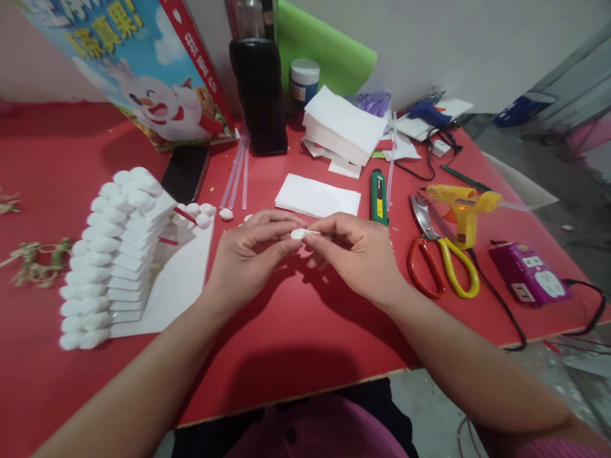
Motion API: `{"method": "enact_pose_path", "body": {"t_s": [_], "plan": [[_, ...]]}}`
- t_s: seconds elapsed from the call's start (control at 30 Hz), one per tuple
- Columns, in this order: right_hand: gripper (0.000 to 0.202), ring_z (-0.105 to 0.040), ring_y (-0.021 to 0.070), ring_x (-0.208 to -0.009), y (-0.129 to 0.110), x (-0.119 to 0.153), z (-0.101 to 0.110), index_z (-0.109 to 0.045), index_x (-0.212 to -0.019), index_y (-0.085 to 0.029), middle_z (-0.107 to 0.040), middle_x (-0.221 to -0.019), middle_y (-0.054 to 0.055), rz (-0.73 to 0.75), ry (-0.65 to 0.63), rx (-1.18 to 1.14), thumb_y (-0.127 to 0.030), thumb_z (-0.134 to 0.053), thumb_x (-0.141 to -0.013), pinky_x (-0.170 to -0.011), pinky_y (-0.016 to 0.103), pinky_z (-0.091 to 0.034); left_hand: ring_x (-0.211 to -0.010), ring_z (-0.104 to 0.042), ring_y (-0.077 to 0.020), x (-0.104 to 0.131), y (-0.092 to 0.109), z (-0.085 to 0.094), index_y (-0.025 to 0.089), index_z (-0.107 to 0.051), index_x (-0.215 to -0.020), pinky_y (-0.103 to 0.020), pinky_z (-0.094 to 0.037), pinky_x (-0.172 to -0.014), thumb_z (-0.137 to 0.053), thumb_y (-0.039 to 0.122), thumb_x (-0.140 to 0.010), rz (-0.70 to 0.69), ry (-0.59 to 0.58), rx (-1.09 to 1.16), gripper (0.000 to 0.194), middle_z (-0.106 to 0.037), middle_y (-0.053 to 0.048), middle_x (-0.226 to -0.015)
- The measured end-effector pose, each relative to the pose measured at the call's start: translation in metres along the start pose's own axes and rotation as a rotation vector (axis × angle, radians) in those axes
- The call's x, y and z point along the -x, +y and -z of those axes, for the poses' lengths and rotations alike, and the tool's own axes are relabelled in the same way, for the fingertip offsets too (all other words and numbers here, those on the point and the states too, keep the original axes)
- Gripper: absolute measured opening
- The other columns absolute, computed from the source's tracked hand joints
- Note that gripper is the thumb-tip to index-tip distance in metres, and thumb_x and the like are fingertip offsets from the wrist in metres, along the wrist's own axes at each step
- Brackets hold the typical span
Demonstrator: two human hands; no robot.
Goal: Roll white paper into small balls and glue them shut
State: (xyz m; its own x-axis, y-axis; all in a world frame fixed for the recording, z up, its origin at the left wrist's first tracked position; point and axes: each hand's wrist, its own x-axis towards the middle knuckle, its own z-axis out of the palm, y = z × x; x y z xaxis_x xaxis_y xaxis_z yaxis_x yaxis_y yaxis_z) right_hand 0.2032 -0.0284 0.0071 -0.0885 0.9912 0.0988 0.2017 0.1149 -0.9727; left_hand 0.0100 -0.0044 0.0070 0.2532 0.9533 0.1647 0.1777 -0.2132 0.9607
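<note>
My left hand [255,254] and my right hand [356,254] meet over the middle of the red table. Between their fingertips is a small white oval piece [299,234], shell-like in shape, pinched from both sides. Just beyond my fingers lies a stack of white paper strips [317,196]. To the left stands a stepped structure of white card pieces [128,280] with rows of similar white ovals [88,280] along its edge, on a white sheet [184,292]. Several loose white ovals [205,210] lie near it, some partly hidden behind my left hand.
Right of my hands lie a green utility knife [378,196], scissors [424,222] with red and yellow handles, a yellow glue gun [463,207] and a purple power socket box [529,273]. Glue sticks [235,175], phones [185,173], a box [153,83] and piled white paper [344,124] stand behind.
</note>
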Motion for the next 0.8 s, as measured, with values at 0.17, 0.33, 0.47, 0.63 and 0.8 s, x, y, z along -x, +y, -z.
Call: {"method": "enact_pose_path", "body": {"t_s": [0.17, 0.33, 0.47, 0.63, 0.8], "plan": [[0.014, -0.075, 0.0169, -0.078, 0.000, 0.002, -0.001, -0.074, -0.098, -0.021, -0.079, -0.089, 0.004, 0.142, 0.030, 0.214, -0.033, -0.067, -0.101, -0.071, 0.029, -0.058, -0.091, -0.077, -0.0253, 0.004, 0.002, -0.002, 0.030, -0.085, -0.097, -0.041, -0.063, -0.083, -0.087, 0.032, -0.084, 0.066, 0.037, 0.027, 0.012, -0.083, -0.002, -0.096], [0.011, -0.072, 0.0162, -0.080, -0.001, 0.006, -0.006, -0.070, -0.100, -0.020, -0.077, -0.089, 0.004, 0.370, 0.065, 0.384, -0.018, -0.060, -0.098, -0.077, 0.031, -0.057, -0.093, -0.076, -0.0254, 0.002, -0.001, -0.003, 0.028, -0.083, -0.092, -0.041, -0.063, -0.087, -0.092, 0.036, -0.079, 0.069, 0.070, 0.031, 0.017, -0.082, -0.003, -0.096], [0.025, -0.073, 0.0162, -0.071, -0.010, 0.006, -0.003, -0.063, -0.115, -0.023, -0.076, -0.092, 0.003, 0.126, -0.055, 0.110, -0.035, -0.071, -0.095, -0.066, 0.029, -0.057, -0.088, -0.076, -0.0251, -0.003, -0.014, 0.003, 0.027, -0.082, -0.097, -0.041, -0.063, -0.082, -0.090, 0.036, -0.081, 0.122, 0.013, 0.200, 0.020, -0.082, -0.005, -0.096], [0.046, -0.073, 0.0182, -0.055, -0.007, -0.012, 0.010, -0.056, -0.116, -0.021, -0.078, -0.085, 0.007, -0.463, -0.249, -0.619, -0.064, -0.046, -0.104, -0.045, 0.026, -0.055, -0.097, -0.076, -0.0254, -0.009, -0.017, 0.013, 0.030, -0.083, -0.098, -0.042, -0.060, -0.088, -0.088, 0.036, -0.084, -0.005, -0.061, 0.143, 0.016, -0.081, -0.005, -0.109], [0.029, -0.063, 0.0109, -0.047, 0.003, -0.019, 0.010, -0.063, -0.114, -0.017, -0.079, -0.086, 0.007, -0.608, -0.442, -0.831, -0.042, -0.047, -0.110, -0.040, 0.019, -0.050, -0.104, -0.074, -0.0261, -0.013, -0.010, 0.016, 0.034, -0.085, -0.101, -0.047, -0.056, -0.099, -0.084, 0.027, -0.088, -0.241, -0.124, 0.023, 0.015, -0.083, -0.004, -0.106]]}}
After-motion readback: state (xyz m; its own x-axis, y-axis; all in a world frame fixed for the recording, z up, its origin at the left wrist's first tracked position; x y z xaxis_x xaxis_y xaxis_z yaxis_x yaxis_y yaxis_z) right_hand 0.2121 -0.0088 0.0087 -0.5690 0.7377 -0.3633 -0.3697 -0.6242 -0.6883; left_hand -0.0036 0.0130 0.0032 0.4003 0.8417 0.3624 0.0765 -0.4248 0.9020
